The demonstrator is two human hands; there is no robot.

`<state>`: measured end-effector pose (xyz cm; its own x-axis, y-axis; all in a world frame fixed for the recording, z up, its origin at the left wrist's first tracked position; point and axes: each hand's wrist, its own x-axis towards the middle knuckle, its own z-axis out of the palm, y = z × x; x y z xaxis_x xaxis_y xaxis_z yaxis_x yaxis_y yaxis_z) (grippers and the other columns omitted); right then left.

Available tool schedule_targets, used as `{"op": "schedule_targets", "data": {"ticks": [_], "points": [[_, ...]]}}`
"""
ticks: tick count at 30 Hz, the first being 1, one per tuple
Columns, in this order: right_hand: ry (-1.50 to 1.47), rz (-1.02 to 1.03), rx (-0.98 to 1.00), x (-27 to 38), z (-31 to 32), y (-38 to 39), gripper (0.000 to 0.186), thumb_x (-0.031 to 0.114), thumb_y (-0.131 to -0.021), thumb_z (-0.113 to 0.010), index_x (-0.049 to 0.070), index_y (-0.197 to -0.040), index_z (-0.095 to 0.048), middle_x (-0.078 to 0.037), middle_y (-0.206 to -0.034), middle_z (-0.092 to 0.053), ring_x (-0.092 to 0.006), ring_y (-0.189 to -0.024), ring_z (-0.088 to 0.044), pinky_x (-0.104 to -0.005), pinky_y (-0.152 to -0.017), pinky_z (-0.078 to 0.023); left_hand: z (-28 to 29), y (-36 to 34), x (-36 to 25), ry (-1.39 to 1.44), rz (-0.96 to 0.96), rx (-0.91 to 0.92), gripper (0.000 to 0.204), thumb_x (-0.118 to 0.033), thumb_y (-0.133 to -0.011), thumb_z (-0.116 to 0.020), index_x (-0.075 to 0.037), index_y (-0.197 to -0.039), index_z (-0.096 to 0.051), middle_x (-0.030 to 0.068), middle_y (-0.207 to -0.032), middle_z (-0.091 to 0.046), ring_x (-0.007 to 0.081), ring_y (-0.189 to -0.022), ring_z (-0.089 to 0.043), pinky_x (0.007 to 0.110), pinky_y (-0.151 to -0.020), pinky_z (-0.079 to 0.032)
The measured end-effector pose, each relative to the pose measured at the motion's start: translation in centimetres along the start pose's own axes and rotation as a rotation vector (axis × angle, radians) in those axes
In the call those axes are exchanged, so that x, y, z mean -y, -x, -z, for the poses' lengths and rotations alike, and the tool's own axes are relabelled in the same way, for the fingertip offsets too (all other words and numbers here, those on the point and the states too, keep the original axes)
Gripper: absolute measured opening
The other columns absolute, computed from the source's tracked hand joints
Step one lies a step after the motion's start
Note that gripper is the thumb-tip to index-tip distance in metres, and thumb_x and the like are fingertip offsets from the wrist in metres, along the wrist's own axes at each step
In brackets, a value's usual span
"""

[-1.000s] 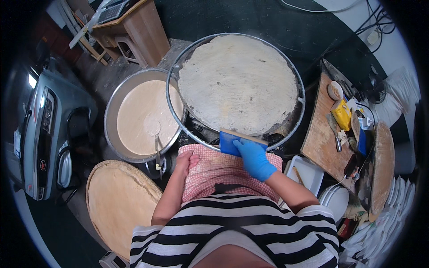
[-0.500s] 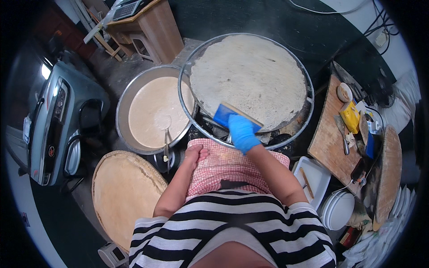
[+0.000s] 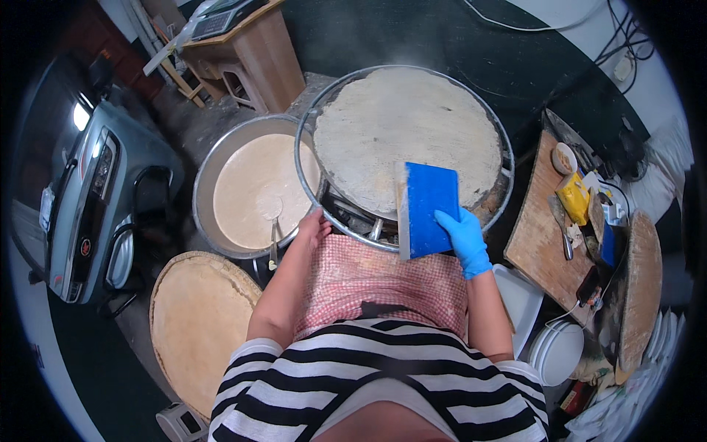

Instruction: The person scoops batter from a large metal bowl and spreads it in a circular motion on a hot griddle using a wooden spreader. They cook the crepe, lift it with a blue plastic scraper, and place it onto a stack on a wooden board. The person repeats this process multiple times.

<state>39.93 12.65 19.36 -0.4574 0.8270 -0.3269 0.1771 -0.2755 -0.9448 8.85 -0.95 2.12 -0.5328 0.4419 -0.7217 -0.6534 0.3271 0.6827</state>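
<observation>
My right hand (image 3: 462,237), in a blue glove, is closed on a wide blue scraper (image 3: 433,210). The scraper stands crosswise over the near rim of a round griddle, its pale edge turned left. A thin layer of pale batter (image 3: 405,132) covers most of the griddle's surface, uneven at the edges. Bare and with its fingers apart, my left hand (image 3: 314,227) is beside the griddle's metal ring (image 3: 300,166), near the basin. In that metal basin (image 3: 202,180) lies pale beige batter (image 3: 254,177), with a ladle (image 3: 273,239) standing in it.
A large round stack of thin flat sheets (image 3: 199,324) lies at lower left. To the right, a wooden board (image 3: 534,221) carries a bowl (image 3: 564,158), a yellow packet (image 3: 573,197) and tools. A white tray (image 3: 519,295) and white tubs (image 3: 557,352) sit below. A vehicle (image 3: 110,199) stands left.
My right hand has moved right and turned the scraper from lying low along the near rim to nearly upright. My left hand has left the apron and moved up toward the ring.
</observation>
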Motion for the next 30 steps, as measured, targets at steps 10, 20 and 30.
{"op": "schedule_targets", "data": {"ticks": [10, 20, 30], "points": [[-0.487, -0.096, -0.006, -7.5, 2.9, 4.2, 0.033, 0.015, -0.080, -0.063, -0.001, -0.108, -0.057, -0.008, -0.099, -0.061, -0.0164, -0.086, -0.058, -0.0287, -0.080, -0.046, -1.1, -1.0, -0.4, -0.098, -0.081, 0.026, 0.024, -0.027, -0.092, -0.048, -0.005, -0.102, -0.048, 0.0065, -0.085, -0.063, 0.0192, -0.075, -0.064, 0.025, -0.051, -0.050], [-0.758, -0.047, -0.093, -14.4, 3.7, 5.9, 0.040, 0.000, -0.076, -0.059, 0.004, -0.115, -0.049, -0.010, -0.103, -0.058, -0.0223, -0.088, -0.059, -0.0355, -0.077, -0.049, -7.5, 5.0, 7.9, 0.240, -0.044, 0.035, 0.024, -0.021, -0.093, -0.045, 0.002, -0.087, -0.050, 0.0127, -0.072, -0.057, 0.0207, -0.054, -0.054, 0.028, -0.043, -0.047], [-0.916, -0.136, -0.123, -20.2, 5.4, 6.1, 0.055, 0.006, -0.078, -0.057, 0.017, -0.128, -0.036, -0.008, -0.115, -0.049, -0.0246, -0.102, -0.051, -0.0411, -0.086, -0.045, -9.4, 8.4, 12.2, -0.222, 0.238, 0.556, 0.028, -0.028, -0.085, -0.059, -0.002, -0.094, -0.060, 0.0069, -0.085, -0.063, 0.0142, -0.069, -0.060, 0.025, -0.053, -0.049]]}}
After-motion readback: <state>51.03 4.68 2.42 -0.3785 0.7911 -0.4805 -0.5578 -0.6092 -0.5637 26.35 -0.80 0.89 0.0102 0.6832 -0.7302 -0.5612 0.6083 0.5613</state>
